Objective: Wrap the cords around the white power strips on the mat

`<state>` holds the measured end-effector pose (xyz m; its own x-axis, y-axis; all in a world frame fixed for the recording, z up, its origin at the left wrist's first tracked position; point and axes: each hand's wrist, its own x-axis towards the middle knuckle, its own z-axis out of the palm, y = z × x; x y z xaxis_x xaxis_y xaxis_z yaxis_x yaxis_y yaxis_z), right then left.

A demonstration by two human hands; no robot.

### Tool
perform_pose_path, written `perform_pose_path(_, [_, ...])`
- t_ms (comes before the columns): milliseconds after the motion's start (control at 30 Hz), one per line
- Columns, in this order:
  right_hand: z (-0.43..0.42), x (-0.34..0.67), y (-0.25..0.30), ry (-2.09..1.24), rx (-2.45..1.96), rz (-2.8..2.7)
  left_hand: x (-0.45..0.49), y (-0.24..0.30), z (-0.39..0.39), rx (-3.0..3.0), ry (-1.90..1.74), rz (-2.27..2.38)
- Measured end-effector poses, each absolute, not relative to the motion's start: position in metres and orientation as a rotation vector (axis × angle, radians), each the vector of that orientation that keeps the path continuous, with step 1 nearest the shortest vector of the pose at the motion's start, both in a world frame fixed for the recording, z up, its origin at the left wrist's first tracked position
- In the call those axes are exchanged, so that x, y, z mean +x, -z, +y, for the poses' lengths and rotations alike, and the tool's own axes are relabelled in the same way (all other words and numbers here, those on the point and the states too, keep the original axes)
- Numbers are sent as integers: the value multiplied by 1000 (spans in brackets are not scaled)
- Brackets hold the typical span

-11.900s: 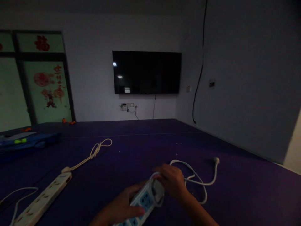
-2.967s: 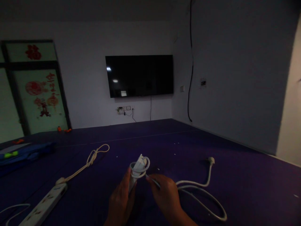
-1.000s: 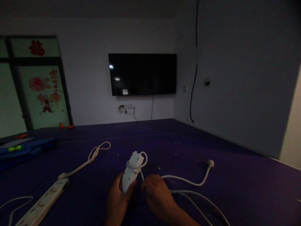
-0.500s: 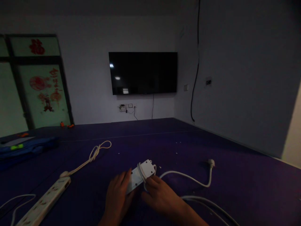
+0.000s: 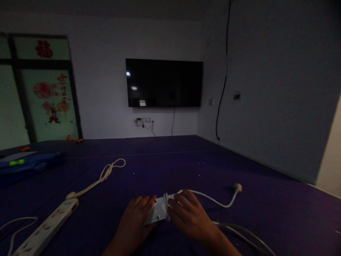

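My left hand (image 5: 134,217) is closed around the left end of a white power strip (image 5: 159,209), which is held low over the purple surface with its screwed underside up. Turns of its white cord (image 5: 166,203) go around the middle of the strip. Over the right end lies my right hand (image 5: 189,216), its fingers curled on the strip close beside the cord turns; that end is mostly hidden. From behind this hand the cord runs out to a white plug (image 5: 238,187) on the right. More cord (image 5: 247,234) trails toward the lower right.
A second power strip (image 5: 46,227) lies at lower left, its cord (image 5: 106,172) tied in a knot. Farther left are a blue cloth (image 5: 39,163) and small orange objects (image 5: 79,140). A television (image 5: 165,83) hangs on the far wall.
The power strip has turned from a steep slant to nearly level. My right hand has shifted up and right, from pinching the cord to covering the strip's right end. The view moved slightly.
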<state>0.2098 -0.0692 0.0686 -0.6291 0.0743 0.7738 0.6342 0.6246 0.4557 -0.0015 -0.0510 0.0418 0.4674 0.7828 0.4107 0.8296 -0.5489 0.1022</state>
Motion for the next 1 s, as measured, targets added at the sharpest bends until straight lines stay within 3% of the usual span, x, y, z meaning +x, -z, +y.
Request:
perform_pose_path(433, [-53, 231, -64, 906, -636, -2141, -5, -71, -74, -3015, 1104, -1510])
perform_pose_path(600, [-43, 230, -68, 446, -777, -2365, -3, -68, -77, -3260, 1072, -1659])
perform_pose_path(800, [-35, 230, -59, -311, -856, -2311, 11, -66, -84, -3440, 1139, -1502])
perform_pose_path(1000, [-15, 228, -34, -320, -894, -2349, 20, -71, -91, -3479, 1309, -1402])
